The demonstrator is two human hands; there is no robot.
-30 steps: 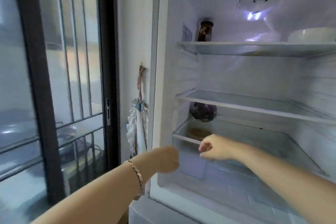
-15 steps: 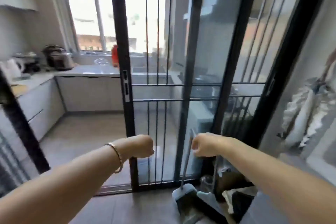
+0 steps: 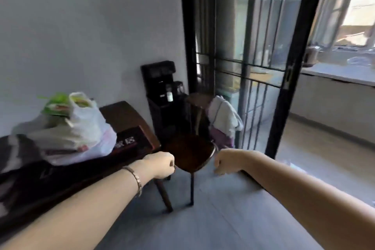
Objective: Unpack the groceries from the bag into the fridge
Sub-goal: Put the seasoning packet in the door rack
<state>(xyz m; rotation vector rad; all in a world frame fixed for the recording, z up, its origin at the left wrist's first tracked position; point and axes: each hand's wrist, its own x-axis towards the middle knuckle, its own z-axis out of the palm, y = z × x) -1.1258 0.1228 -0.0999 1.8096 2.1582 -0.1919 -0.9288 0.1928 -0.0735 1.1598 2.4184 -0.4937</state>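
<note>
Head: apparently bag [image 3: 85,128] instead of fridge.

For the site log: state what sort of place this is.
Likely a home dining area beside a kitchen: plastic grocery bags on a dark wooden table, a wooden chair, and a black-framed sliding glass door opening onto a counter under a window.

Bag [image 3: 81,128]: thin white plastic, semi-translucent, red print low on its front. Sits on dark table [image 3: 125,115], left of view, near the wall. Bulging and slumped wide, mouth open upward, handle loop standing. Green packet [image 3: 55,104] pokes out top left. Other contents blurred.
</note>
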